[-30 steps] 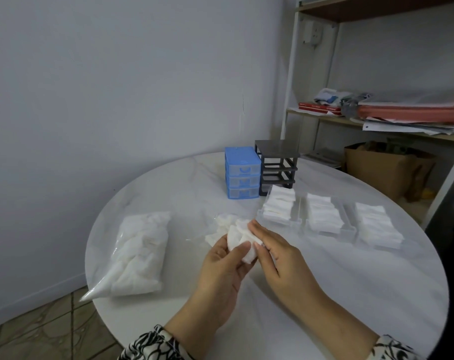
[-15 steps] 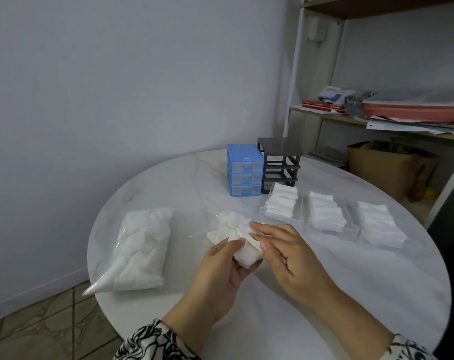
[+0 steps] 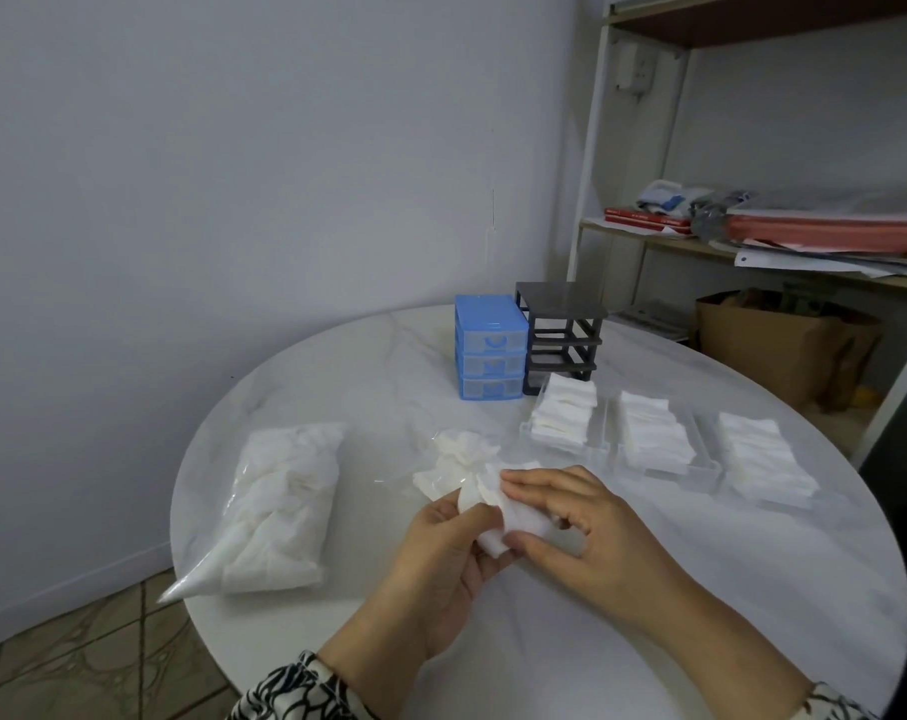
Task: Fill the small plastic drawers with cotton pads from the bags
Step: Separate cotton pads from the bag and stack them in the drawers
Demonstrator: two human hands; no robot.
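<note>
Holding a small stack of cotton pads (image 3: 498,517) between them, both hands work above the near centre of the round white table (image 3: 649,615). The left hand (image 3: 441,569) cups the stack from below and from the left, fingers curled round it. The right hand (image 3: 576,527) pinches the stack from the right, thumb underneath and fingers on top. Directly behind the hands, touching the held pads, an opened clear bag (image 3: 456,459) with loose pads lies on the table. A full sealed bag (image 3: 280,506) lies well apart to the left, near the table edge. To the right, three clear drawers stand in a row, each loaded with pads: the left drawer (image 3: 565,423), the middle drawer (image 3: 654,433) and the right drawer (image 3: 763,459). At the far side stand a blue drawer cabinet (image 3: 488,356) with its drawers in and, just beside it, a black frame (image 3: 560,335) with empty slots.
</note>
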